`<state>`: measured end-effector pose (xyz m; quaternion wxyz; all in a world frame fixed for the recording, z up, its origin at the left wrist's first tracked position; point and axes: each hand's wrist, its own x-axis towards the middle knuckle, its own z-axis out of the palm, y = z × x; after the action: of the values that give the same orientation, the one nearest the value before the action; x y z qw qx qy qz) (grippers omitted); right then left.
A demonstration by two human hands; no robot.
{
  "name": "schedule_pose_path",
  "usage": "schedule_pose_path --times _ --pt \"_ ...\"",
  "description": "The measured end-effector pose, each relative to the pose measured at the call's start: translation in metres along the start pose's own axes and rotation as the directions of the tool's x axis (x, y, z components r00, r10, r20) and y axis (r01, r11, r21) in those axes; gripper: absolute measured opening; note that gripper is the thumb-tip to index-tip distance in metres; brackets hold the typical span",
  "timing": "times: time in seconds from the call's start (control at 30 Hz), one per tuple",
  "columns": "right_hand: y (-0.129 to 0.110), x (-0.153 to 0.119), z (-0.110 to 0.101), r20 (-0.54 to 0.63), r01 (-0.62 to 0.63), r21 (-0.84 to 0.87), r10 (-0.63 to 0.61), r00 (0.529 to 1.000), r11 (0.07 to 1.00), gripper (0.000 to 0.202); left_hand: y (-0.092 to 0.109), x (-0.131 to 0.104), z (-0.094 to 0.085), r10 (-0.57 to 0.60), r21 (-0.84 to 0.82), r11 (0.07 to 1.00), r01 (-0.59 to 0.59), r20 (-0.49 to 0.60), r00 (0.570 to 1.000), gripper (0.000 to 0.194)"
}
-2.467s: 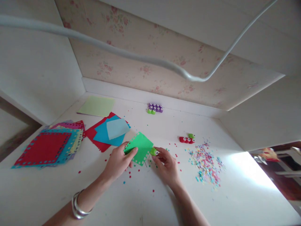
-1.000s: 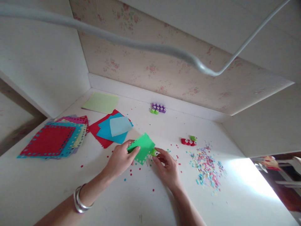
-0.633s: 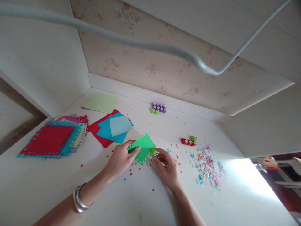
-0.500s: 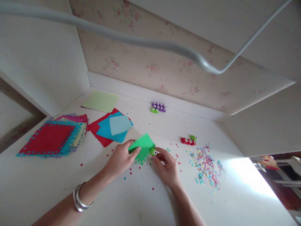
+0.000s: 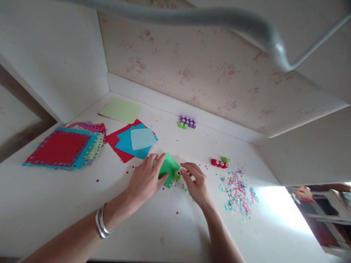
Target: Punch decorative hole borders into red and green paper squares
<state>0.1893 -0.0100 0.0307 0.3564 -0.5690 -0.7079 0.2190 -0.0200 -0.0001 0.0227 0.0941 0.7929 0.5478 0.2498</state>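
My left hand (image 5: 145, 177), with silver bangles on the wrist, grips a green paper sheet (image 5: 169, 166) between thumb and fingers. The sheet has small cutouts along its lower edge. A small green punch (image 5: 177, 174) with a star-marked white top sits at the sheet's right edge. Right beside the punch is my right hand (image 5: 196, 180), thumb and index finger bent close together; whether they touch the punch is hard to tell. Tiny green and red paper stars (image 5: 184, 187) lie around the sheet.
Punched colored sheets (image 5: 59, 148) are stacked at left, with red and blue sheets (image 5: 124, 146) nearer the middle and pale green paper (image 5: 120, 109) behind. Purple punches (image 5: 188, 121) stand at the back, red punches (image 5: 219, 163) and a confetti pile (image 5: 237, 193) at right.
My left hand has shifted over the green sheet, its fingers now lying further across it. My right fingertips have drawn slightly up and back from the punch's side. The camera view has tilted.
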Motion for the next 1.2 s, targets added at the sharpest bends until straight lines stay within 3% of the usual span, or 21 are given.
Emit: schedule_pose_path --times 0.1,0.27,0.63,1.2 --pt "0.004 0.012 0.003 0.085 0.105 -0.099 -0.096 0.992 0.99 0.025 0.004 -0.002 0.001 0.06 0.019 0.998 -0.059 -0.04 0.997 0.049" --pt "0.016 0.021 0.011 0.127 0.157 -0.188 -0.134 0.983 0.97 0.028 0.005 -0.009 0.014 0.136 -0.029 0.99 -0.135 0.028 0.99 0.041" --pt "0.033 0.012 0.017 0.088 0.067 -0.168 -0.052 0.995 0.983 0.03 0.003 -0.014 0.012 0.119 -0.121 0.986 -0.116 0.014 0.993 0.037" --pt "0.025 0.007 0.02 0.118 -0.017 -0.163 0.036 0.992 0.986 0.033 0.004 -0.013 0.012 0.121 -0.143 0.983 -0.118 0.008 0.993 0.036"
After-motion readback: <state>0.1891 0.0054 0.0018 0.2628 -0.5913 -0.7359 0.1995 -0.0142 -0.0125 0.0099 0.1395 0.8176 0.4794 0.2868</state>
